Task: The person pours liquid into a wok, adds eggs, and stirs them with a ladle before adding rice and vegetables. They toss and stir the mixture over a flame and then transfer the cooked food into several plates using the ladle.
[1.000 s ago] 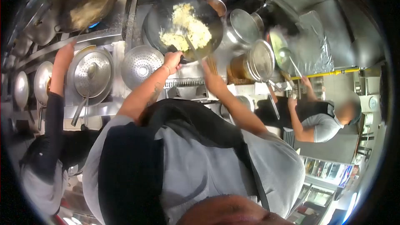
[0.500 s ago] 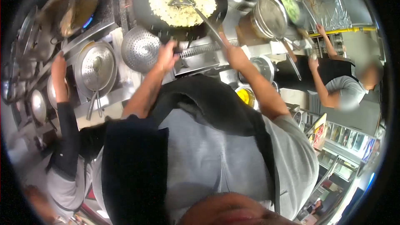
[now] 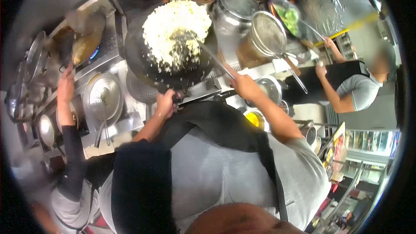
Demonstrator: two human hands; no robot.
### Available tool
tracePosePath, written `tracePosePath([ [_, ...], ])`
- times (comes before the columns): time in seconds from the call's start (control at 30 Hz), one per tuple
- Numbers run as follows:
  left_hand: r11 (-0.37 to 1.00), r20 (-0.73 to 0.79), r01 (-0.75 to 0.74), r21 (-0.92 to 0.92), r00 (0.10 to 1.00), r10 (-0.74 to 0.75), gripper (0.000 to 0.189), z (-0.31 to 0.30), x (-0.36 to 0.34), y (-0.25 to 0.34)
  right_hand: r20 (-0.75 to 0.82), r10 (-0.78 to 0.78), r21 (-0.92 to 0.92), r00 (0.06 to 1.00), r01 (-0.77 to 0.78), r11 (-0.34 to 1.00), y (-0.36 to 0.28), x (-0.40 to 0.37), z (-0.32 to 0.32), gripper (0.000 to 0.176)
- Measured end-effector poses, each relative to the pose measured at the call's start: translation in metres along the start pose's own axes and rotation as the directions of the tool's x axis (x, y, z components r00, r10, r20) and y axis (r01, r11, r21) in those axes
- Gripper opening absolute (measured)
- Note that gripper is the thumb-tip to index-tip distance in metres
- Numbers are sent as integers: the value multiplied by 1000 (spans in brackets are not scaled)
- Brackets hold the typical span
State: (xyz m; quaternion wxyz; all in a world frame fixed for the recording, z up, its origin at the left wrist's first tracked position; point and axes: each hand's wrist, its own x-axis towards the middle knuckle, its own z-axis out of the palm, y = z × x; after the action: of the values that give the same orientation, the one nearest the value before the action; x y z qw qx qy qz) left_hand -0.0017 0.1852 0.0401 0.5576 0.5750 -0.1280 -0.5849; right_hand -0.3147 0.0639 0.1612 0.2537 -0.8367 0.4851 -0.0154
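Note:
A large black wok [image 3: 138, 56] holds a pale mass of fried rice [image 3: 175, 24], with loose grains scattered toward its near side. My left hand [image 3: 165, 104] is closed around the dark wok handle [image 3: 177, 96] at the near edge. In my right hand [image 3: 246, 87] is the long shaft of a metal ladle [image 3: 212, 54]; its bowl lies blurred in the rice. Partly covered by the wok, a perforated strainer [image 3: 141, 89] sits at its near left.
Co-workers stand on both sides: a hand [image 3: 66, 84] over a pan at left, a person [image 3: 362, 91] by a wok of greens [image 3: 288, 17] at right. Beside me are a strainer on a bowl [image 3: 92, 99], a lidded pot [image 3: 238, 4] and a sieve [image 3: 268, 32].
The wok has moved nearer to me and left, now overlapping the strainer. The rice has spread into loose grains toward the near side. My left hand is lower in view.

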Motion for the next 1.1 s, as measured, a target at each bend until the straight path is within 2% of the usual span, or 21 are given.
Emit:
tracePosePath([
  [0.03, 994, 62, 23, 107, 998, -30, 23, -1, -38, 29, 112, 87, -62, 990, -81, 995, -23, -20, -36, 72],
  [0.07, 990, 2, -86, -112, 996, 86, 23, 15, -34, 44, 132, 0, -61, 991, 8, 998, -19, -28, -54, 72],
  [0.1, 990, -5, -77, -119, 997, 77, 23, 22, -15, 54, 167, -83, -56, 982, 94, 994, -11, -40, -62, 71],
  [0.23, 974, 18, 139, -181, 990, -138, 21, 27, 85, 64, 173, -206, -10, 963, 211, 977, 36, 16, -25, 69],
  [0.3, 969, -36, 33, -244, 998, -43, 20, 23, 69, 21, 31, -56, -35, 998, 57, 998, 39, 53, 18, 70],
  [0.37, 999, 59, 39, -20, 998, -37, 20, -6, 33, -1, -92, -63, -56, 994, 58, 997, 4, 39, 18, 72],
  [0.4, 999, 68, 29, -29, 997, -27, 20, -3, 40, 8, -2, 37, 82, 999, -37, 996, -27, 17, -8, 66],
  [0.47, 971, 102, 10, -240, 995, 15, 19, -6, 35, 10, -52, 53, 89, 997, -48, 995, -10, 1, -12, 64],
  [0.53, 881, -33, 129, -456, 986, -162, 20, 35, 38, 76, -139, 73, 167, 988, -49, 985, -21, -27, -11, 60],
  [0.57, 972, 111, 126, -199, 988, -105, 23, 16, 53, 89, -199, 65, 210, 978, -22, 977, -34, -25, -25, 59],
  [0.63, 989, 9, 68, -130, 998, -68, 31, 26, 56, 98, -347, 54, 156, 936, 0, 988, -30, -15, -13, 56],
  [0.7, 999, -39, -37, -29, 999, 36, 33, 11, 64, 53, -388, 213, 155, 897, -165, 974, -39, -5, 6, 58],
  [0.77, 900, -65, -355, 253, 922, 382, 25, -4, 65, -1, -236, 505, 113, 830, -492, 863, -65, 8, 26, 61],
  [0.8, 846, -109, -419, 329, 873, 475, 23, -3, 56, -16, -292, 440, 317, 849, -348, 882, -71, 15, 50, 63],
  [0.83, 783, -145, -470, 407, 813, 563, 22, -4, 47, -28, -539, 267, 214, 799, -176, 961, -31, 33, 115, 63],
  [0.87, 785, -123, -466, 409, 824, 554, 22, -11, 47, -44, -473, 323, 210, 820, -251, 945, -50, 44, 134, 62],
  [0.9, 717, -91, -546, 433, 765, 638, 20, -15, 52, -59, -94, 483, 438, 871, -400, 805, -102, 49, 113, 62],
  [0.93, 634, -46, -627, 454, 693, 719, 19, -18, 55, -63, -364, 240, 352, 900, -106, 930, -90, 56, 160, 64],
  [0.97, 623, -7, -638, 453, 696, 718, 19, -17, 53, -50, 171, 426, 826, 888, -365, 430, -146, 44, 112, 64],
  [1.03, 942, 87, -220, 252, 975, 205, 17, -21, 27, 8, 300, 343, 951, 890, -306, -40, -143, 23, 91, 62],
  [1.1, 1000, -18, -24, -5, 1000, 24, 16, -17, 8, 45, 322, 364, 946, 874, -278, -169, -149, -6, 82, 59],
])
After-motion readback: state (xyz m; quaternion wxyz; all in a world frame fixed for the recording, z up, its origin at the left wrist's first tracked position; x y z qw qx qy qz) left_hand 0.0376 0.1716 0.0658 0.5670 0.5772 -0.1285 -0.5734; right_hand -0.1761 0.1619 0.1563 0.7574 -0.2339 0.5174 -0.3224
